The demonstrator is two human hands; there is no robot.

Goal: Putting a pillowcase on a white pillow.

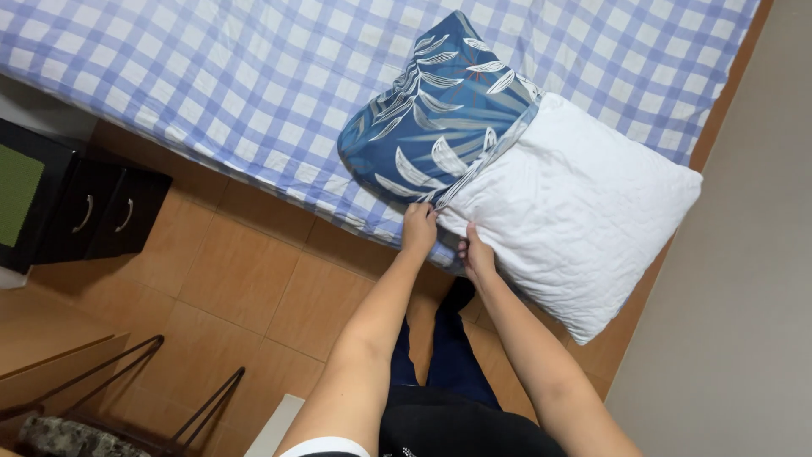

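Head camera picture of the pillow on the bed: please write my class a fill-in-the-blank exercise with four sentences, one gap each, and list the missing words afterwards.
1. The white pillow is partly covered by a pillowcase printed with white ____ on blue.
2. The bed sheet has a blue and white ____ pattern.
3. The left hand grips the open ____ of the pillowcase.
4. The right hand holds the lower edge of the ____.

Missing words: leaves; checked; edge; pillow
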